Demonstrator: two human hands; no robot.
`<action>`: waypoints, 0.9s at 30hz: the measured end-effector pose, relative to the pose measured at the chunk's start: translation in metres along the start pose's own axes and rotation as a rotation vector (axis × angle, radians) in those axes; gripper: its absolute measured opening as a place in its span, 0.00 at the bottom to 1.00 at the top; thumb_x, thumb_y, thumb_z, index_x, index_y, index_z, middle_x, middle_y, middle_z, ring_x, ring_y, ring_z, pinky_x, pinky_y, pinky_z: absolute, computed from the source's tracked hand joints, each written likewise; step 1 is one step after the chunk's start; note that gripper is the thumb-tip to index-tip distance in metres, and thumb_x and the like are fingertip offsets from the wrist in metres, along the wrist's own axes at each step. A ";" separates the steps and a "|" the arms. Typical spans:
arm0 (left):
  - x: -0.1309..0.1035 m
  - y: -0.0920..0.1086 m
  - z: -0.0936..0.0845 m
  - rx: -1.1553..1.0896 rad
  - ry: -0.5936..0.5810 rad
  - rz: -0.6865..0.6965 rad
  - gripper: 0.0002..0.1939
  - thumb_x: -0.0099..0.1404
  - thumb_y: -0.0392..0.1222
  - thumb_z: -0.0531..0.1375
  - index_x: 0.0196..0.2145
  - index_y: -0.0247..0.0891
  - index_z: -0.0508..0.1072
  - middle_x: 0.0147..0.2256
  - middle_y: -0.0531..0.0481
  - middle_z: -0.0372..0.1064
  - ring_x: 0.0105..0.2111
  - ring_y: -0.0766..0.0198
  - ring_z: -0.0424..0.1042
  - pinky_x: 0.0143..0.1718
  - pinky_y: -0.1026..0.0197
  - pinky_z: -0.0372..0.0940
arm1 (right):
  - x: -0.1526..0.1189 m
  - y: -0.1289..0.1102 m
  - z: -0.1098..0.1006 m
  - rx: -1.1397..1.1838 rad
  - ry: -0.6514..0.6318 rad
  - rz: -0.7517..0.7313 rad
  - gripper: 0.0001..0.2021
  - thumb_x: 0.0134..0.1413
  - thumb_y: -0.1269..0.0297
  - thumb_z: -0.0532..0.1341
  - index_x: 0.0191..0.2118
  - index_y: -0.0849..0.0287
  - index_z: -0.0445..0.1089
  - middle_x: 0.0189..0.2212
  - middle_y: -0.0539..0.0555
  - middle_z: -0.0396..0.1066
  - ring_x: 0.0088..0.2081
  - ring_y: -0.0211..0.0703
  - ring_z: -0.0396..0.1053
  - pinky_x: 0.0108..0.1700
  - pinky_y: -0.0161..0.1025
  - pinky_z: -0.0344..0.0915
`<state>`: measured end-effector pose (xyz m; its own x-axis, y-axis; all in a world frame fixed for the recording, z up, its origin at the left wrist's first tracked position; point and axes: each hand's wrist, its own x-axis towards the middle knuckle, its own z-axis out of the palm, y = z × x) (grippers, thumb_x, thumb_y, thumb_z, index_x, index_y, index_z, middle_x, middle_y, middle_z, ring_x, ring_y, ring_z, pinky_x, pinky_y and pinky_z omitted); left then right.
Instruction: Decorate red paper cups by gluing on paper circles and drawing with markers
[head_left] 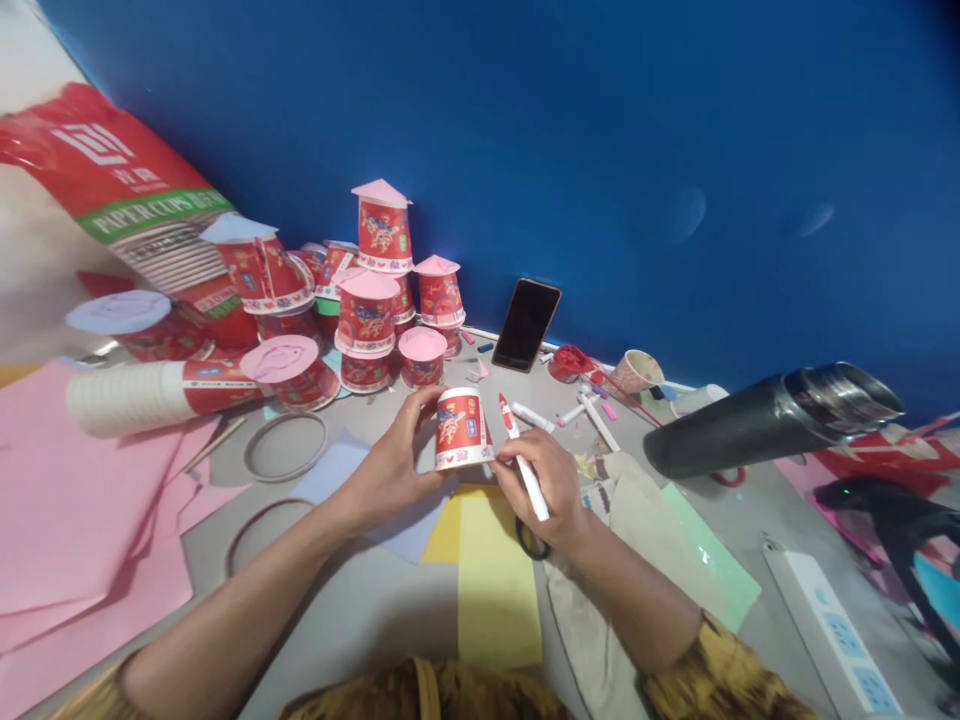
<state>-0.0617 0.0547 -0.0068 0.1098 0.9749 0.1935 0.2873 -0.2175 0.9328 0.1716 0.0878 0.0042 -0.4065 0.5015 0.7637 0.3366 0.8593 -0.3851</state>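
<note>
Upside down above the table, a red and white printed paper cup point(460, 430) is held by my left hand point(401, 455), thumb near its wide rim and fingers behind it. My right hand point(546, 482) grips a white marker point(531, 487) whose red tip points up and away from me, just right of the cup. The right fingertips are close to the cup's rim; whether they touch it I cannot tell. Behind the cup stand several stacked paper cups point(365, 318) with pink paper tops.
Pink paper sheets point(82, 500) and a sleeve of cups point(142, 398) lie left. A phone point(527, 325) leans on the blue wall. To the right are a dark flask point(735, 425), a cloth point(637, 540) and a power strip point(829, 630). Yellow paper point(499, 590) lies below my hands.
</note>
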 end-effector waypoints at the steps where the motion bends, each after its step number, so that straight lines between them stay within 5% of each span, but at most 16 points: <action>1: 0.000 0.000 -0.001 0.008 -0.005 0.005 0.43 0.63 0.42 0.71 0.69 0.46 0.55 0.72 0.35 0.58 0.72 0.40 0.63 0.73 0.35 0.61 | 0.000 0.000 0.000 -0.013 0.002 -0.014 0.09 0.67 0.74 0.64 0.47 0.53 0.70 0.33 0.53 0.78 0.34 0.45 0.77 0.37 0.41 0.76; 6: -0.002 0.005 -0.006 0.074 -0.057 0.038 0.52 0.62 0.46 0.73 0.75 0.47 0.50 0.77 0.35 0.49 0.75 0.37 0.57 0.74 0.35 0.60 | -0.001 -0.002 0.001 -0.116 -0.021 -0.105 0.11 0.66 0.77 0.64 0.47 0.54 0.69 0.29 0.51 0.76 0.30 0.45 0.73 0.33 0.41 0.71; 9: -0.002 0.009 -0.009 0.204 -0.046 0.078 0.48 0.63 0.44 0.71 0.74 0.47 0.53 0.74 0.36 0.55 0.74 0.38 0.59 0.73 0.34 0.60 | -0.002 -0.004 0.001 -0.110 -0.057 -0.111 0.10 0.67 0.76 0.63 0.48 0.54 0.69 0.29 0.52 0.76 0.30 0.46 0.72 0.33 0.42 0.70; 12: 0.000 0.010 -0.011 0.303 0.002 0.146 0.41 0.64 0.41 0.69 0.71 0.45 0.57 0.70 0.36 0.61 0.70 0.40 0.64 0.70 0.35 0.64 | -0.002 -0.008 -0.003 -0.058 -0.041 -0.117 0.06 0.73 0.69 0.61 0.51 0.57 0.72 0.30 0.54 0.75 0.30 0.46 0.71 0.32 0.43 0.69; 17: 0.004 0.006 -0.012 0.396 0.110 0.229 0.40 0.62 0.34 0.66 0.68 0.43 0.57 0.67 0.35 0.63 0.67 0.41 0.66 0.67 0.37 0.66 | 0.003 -0.019 -0.013 0.072 -0.027 -0.131 0.22 0.80 0.49 0.53 0.55 0.60 0.76 0.32 0.57 0.74 0.31 0.46 0.71 0.31 0.42 0.69; 22: 0.005 0.003 -0.011 0.413 0.134 0.277 0.38 0.63 0.35 0.67 0.67 0.42 0.57 0.64 0.35 0.64 0.65 0.42 0.68 0.65 0.39 0.67 | 0.009 -0.030 -0.014 0.160 -0.040 -0.059 0.05 0.73 0.68 0.62 0.49 0.59 0.74 0.32 0.56 0.78 0.31 0.45 0.74 0.34 0.42 0.72; 27: 0.004 0.001 -0.008 0.443 0.117 0.307 0.39 0.62 0.32 0.66 0.67 0.44 0.57 0.63 0.37 0.65 0.64 0.42 0.69 0.64 0.40 0.68 | 0.008 -0.032 -0.009 0.159 -0.014 -0.064 0.06 0.68 0.74 0.64 0.46 0.56 0.73 0.29 0.53 0.79 0.28 0.43 0.74 0.32 0.42 0.72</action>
<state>-0.0690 0.0587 -0.0028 0.1524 0.8568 0.4926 0.6345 -0.4670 0.6159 0.1654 0.0631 0.0275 -0.4350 0.4453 0.7826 0.1709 0.8942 -0.4138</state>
